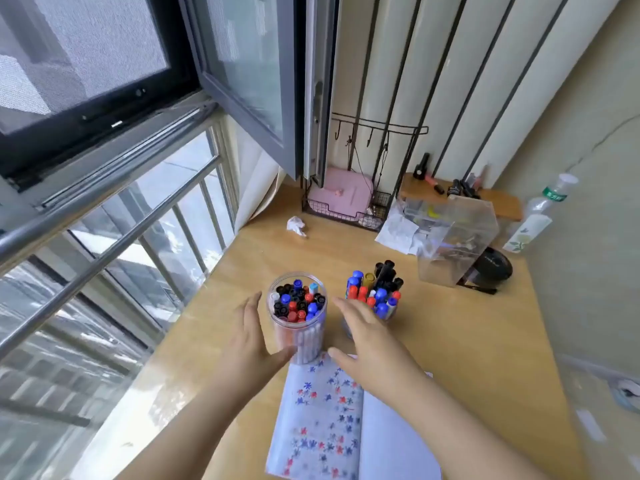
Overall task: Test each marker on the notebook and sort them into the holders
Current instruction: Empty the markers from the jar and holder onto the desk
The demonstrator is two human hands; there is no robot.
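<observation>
I am watching both hands reaching in with fingers spread — my left hand (254,336) touching the clear jar (296,315) at its nine o'clock side, my right hand (363,336) hovering at three o'clock, gripping nothing. The jar is looking smooth, slippery and top-heavy — best clasped low on both walls. I am counting two holders, the second holder (375,292) at two o'clock, and one notebook (322,414) lying at six o'clock on the counter (450,341).

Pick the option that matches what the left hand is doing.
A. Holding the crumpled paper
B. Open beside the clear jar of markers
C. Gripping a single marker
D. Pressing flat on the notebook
B: the left hand is spread open right beside the clear jar, holding no marker.
</observation>
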